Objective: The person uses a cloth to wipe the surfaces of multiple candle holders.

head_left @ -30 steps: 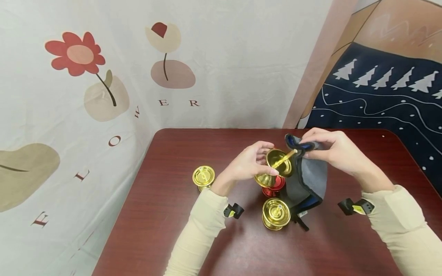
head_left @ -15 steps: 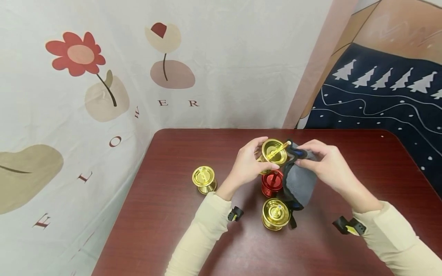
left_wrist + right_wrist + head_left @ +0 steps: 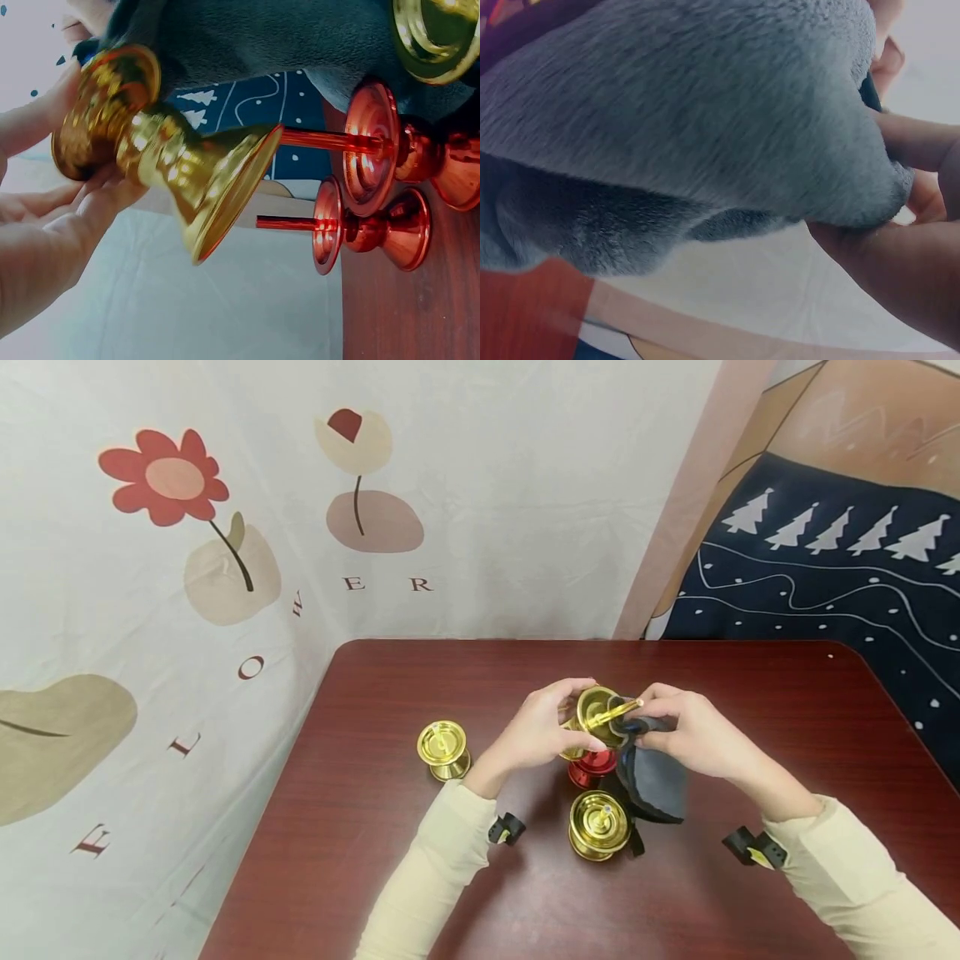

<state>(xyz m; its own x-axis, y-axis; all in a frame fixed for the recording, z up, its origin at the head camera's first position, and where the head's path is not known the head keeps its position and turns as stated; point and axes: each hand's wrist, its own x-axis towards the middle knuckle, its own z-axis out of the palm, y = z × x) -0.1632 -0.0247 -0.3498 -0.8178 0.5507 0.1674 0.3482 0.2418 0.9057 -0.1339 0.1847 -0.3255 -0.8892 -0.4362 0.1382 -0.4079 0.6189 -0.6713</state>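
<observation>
My left hand (image 3: 536, 727) grips a gold candle holder (image 3: 161, 150) by its base, lifted and tilted, its dish and spike towards the right in the head view. With thumb and fingers, my right hand (image 3: 697, 731) pinches a grey plush cloth (image 3: 705, 112) with dark edging. A fold of this cloth lies against the dish's inside, near the spike; its lower part hangs down. Beneath them stands a red candle holder (image 3: 592, 770), partly covered. In the left wrist view a second red candle holder (image 3: 330, 225) shows beside the nearer red one (image 3: 367, 150).
Two more gold candle holders stand upright on the brown table (image 3: 360, 827): one in front (image 3: 600, 822), another at the left (image 3: 442, 747). A black strap (image 3: 636, 842) lies beside the front one. Printed curtains (image 3: 525, 527) hang behind the table.
The left hand has turned and shifted the gold candle holder. My right hand has moved left and brought the cloth from beside the holder onto its dish.
</observation>
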